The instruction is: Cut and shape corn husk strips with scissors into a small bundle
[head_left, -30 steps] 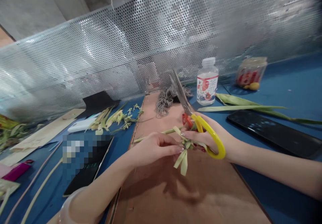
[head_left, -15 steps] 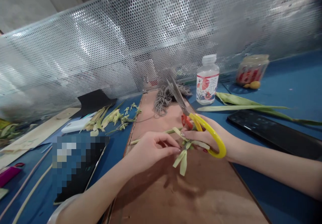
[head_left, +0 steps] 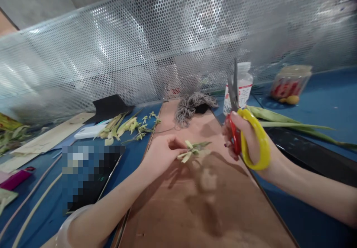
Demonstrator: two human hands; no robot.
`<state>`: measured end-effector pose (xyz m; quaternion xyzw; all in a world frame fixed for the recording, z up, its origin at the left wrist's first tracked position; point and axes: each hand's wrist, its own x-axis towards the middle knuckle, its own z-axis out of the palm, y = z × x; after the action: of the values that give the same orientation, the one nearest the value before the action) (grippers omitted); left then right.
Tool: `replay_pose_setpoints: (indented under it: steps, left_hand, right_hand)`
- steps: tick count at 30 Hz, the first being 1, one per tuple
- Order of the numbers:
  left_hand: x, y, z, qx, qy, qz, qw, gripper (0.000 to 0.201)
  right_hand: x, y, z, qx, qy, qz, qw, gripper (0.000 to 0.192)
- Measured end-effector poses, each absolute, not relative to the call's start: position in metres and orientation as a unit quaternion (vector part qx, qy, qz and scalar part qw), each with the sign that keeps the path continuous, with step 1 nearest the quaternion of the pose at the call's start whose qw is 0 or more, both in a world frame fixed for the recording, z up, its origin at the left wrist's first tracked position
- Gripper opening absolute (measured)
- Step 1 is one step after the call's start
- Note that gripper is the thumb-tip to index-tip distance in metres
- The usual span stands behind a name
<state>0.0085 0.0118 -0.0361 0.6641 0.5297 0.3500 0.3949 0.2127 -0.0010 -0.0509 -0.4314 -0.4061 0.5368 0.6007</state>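
Over one brown board (head_left: 195, 211), my left hand (head_left: 160, 153) pinched one leaf knot (head_left: 192, 150), my right hand (head_left: 248, 142) gripped one pair of scissors (head_left: 245, 129), blades nearly closed, upright.

Both forearms are bare to the lower edge of the view; no sleeves, gloves or watch are visible. The left hand (head_left: 160, 152) belongs to an arm with a pale, whitish bangle (head_left: 61, 230) near the bottom edge. The right hand (head_left: 247, 142) shows dark red polish on its fingernails (head_left: 225, 145). Fingers are slender, with no rings visible.
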Motion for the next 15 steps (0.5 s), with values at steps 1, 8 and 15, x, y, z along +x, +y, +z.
replay_pose_setpoints:
  steps: [1, 8, 15]
  left_hand:
    - [0.008, 0.014, -0.036, 0.648, 0.536, 0.357, 0.406, 0.01]
    - [0.001, 0.023, -0.038, 0.627, 0.543, 0.37, 0.418, 0.01]
    - [-0.006, 0.029, -0.054, 0.65, 0.53, 0.363, 0.405, 0.009]
  right_hand:
    - [0.211, -0.006, -0.048, -0.418, -0.407, 0.559, 0.589, 0.041]
    - [0.201, -0.048, -0.048, -0.306, -0.293, 0.855, 0.299, 0.051]
    - [0.205, -0.05, -0.044, -0.303, -0.224, 0.897, 0.231, 0.054]
